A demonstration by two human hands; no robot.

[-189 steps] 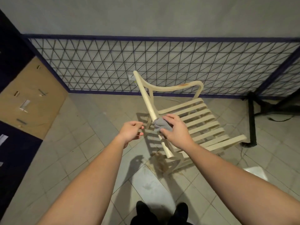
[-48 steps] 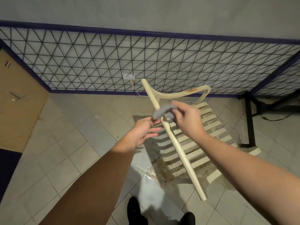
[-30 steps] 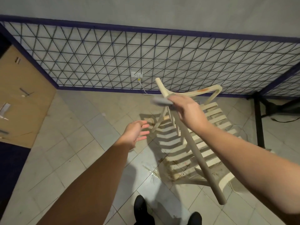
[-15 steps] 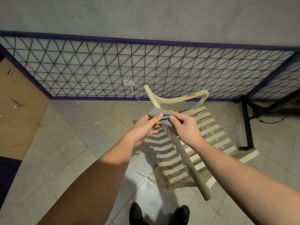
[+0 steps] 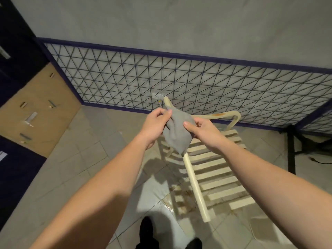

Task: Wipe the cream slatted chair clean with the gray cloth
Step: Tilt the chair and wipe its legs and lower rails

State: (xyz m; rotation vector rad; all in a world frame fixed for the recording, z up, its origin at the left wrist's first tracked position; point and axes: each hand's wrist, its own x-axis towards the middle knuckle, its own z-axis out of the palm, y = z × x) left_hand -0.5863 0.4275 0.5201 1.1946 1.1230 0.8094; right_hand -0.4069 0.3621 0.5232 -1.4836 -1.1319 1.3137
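The cream slatted chair point(image 5: 212, 169) stands on the tiled floor below my hands, its near side rail running down toward me. Both hands hold the gray cloth point(image 5: 177, 133) above that rail. My left hand point(image 5: 155, 125) pinches the cloth's upper left corner between thumb and fingers. My right hand point(image 5: 203, 132) grips its right edge, thumb on top. The cloth hangs spread between them, its lower tip near the rail and hiding part of it. A brown stain shows on the chair's curved top bar.
A black wire-mesh panel with a dark blue frame point(image 5: 197, 90) runs along the wall behind the chair. A brown board point(image 5: 36, 112) lies at left. A black metal stand point(image 5: 291, 151) is at right. A wet, stained floor patch point(image 5: 172, 198) lies under the chair; my shoes point(image 5: 149, 232) are below.
The cloth has gone from a bunched wad against the rail to hanging spread between both hands, which have lifted and moved apart. The view has swung left.
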